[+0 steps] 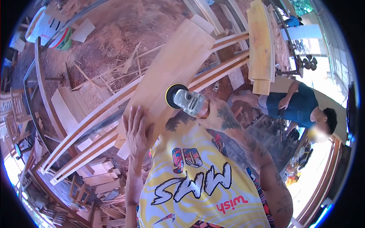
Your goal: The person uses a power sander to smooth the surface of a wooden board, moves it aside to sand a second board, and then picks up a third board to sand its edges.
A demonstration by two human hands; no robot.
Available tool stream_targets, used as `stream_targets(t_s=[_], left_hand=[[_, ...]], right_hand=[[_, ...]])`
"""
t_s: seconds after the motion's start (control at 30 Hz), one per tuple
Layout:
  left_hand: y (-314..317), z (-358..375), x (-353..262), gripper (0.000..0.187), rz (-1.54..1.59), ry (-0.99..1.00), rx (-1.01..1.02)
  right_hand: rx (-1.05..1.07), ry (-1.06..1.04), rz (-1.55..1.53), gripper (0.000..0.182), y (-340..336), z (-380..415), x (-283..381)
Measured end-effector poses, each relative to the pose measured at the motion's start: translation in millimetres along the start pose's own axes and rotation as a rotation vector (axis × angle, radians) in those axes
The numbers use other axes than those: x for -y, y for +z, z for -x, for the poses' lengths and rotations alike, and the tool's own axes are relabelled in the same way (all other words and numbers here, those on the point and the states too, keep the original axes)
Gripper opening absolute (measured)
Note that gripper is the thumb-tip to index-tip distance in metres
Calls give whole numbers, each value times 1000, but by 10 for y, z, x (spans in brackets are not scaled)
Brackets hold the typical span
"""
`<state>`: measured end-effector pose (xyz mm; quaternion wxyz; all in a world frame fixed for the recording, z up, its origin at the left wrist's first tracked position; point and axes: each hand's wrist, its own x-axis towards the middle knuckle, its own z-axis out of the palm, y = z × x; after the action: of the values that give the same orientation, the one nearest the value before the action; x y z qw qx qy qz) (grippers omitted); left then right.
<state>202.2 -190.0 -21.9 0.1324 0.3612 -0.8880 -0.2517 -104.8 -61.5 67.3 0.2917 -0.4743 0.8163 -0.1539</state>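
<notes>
A long, pale wooden board (178, 57) lies aslant in front of me, across curved wooden rails. My left hand (137, 127) rests flat on its near end with the fingers stretched out. In my right hand (213, 113) is a grey handheld disc sander (192, 103), gripped by its body. The sander's round black pad (175, 95), rimmed in yellow, is at the board's right side, tilted toward the wood. Whether the pad's face touches the board cannot be told from this angle.
Curved rails (81, 133) run diagonally beneath the board. Stacked planks (260, 45) stand at the upper right, near another person (292, 100) in a dark shirt. Wood offcuts (102, 176) pile at lower left. A white sack (45, 28) sits upper left on the sawdust-strewn floor.
</notes>
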Motion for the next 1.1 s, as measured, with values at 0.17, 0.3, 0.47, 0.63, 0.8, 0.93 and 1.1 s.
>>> stream_targets(t_s=[0.17, 0.3, 0.47, 0.63, 0.8, 0.93, 1.1], left_hand=[[18, 12, 69, 59, -9, 21, 21], [-14, -15, 90, 59, -2, 27, 49], [-53, -27, 108, 59, -13, 32, 66], [-24, -31, 93, 56, -21, 36, 34], [-9, -29, 110, 56, 4, 29, 16], [0, -23, 93, 52, 10, 9, 3], [-7, -7, 98, 53, 16, 9, -5]], right_hand=[[-19, 62, -3, 65, -37, -42, -124], [-110, 81, 35, 64, -234, -263, -382], [-275, 138, 147, 58, -590, -712, -919], [-255, 121, 104, 59, -594, -737, -743], [16, 63, 70, 53, -80, -341, -15], [24, -58, 59, 56, 46, -260, 294], [-44, 74, 123, 51, -515, -751, 7]])
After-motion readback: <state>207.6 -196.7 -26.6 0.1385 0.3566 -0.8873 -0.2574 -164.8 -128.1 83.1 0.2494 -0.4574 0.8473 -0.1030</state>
